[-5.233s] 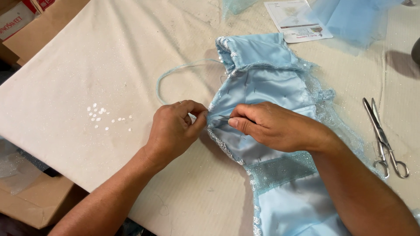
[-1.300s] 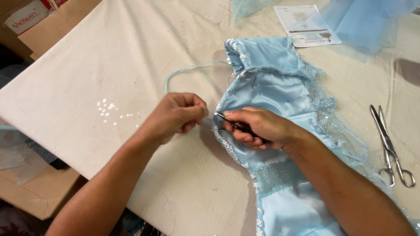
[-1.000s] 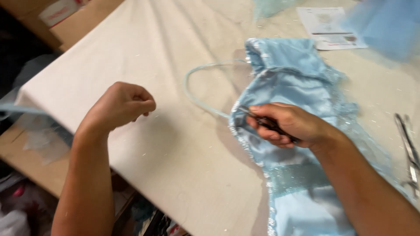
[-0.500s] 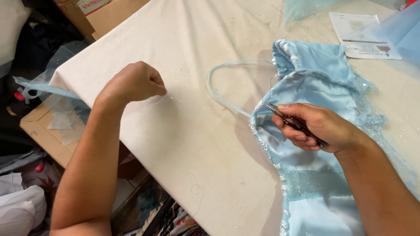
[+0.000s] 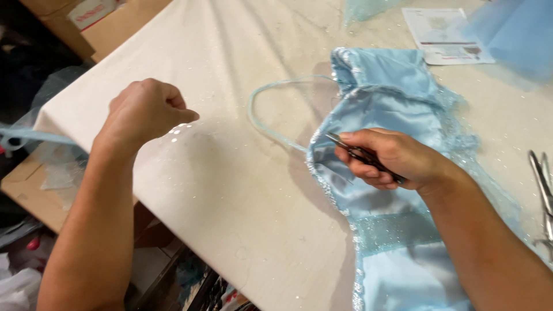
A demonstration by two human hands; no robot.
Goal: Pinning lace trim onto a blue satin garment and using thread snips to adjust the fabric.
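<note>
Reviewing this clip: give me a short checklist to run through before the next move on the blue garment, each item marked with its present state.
1. Right hand grips the small dark tool: ok.
2. Tool tip at the light blue garment edge: ok.
3. Left hand steadying the garment: not ok, it is a closed fist over the white table cover, apart from the fabric.
4. Anything pinched in the left fist: cannot tell.
5. Blue strap loop lying free of the tool: ok.
6. Scissors away from both hands: ok.
</note>
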